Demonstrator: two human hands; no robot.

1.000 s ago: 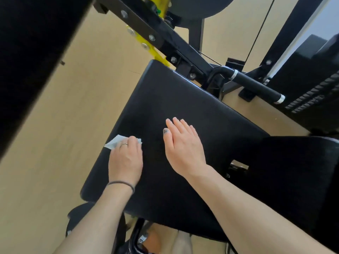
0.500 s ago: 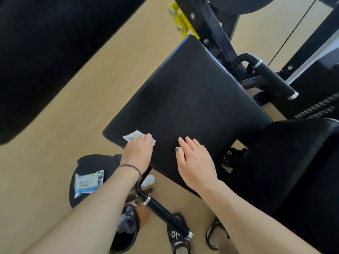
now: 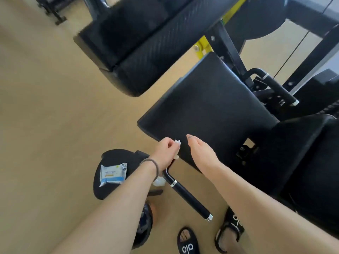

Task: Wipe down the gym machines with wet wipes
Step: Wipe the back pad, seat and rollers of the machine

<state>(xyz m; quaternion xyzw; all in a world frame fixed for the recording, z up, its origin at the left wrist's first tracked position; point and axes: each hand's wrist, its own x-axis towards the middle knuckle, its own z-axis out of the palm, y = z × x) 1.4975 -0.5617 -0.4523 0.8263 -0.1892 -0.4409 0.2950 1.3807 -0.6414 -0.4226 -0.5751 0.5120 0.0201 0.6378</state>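
White wipe (image 3: 177,143) pinched in left hand (image 3: 166,151); right hand (image 3: 199,151) flat.

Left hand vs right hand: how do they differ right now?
The left hand is curled, pinching a crumpled white wipe; the right hand is open with straight fingers, holding nothing. The left wrist wears a dark band; the right wrist is bare. Both are at the near edge of the black seat pad.

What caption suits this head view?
Left hand pinches a wet wipe at the black seat pad edge; right hand open.
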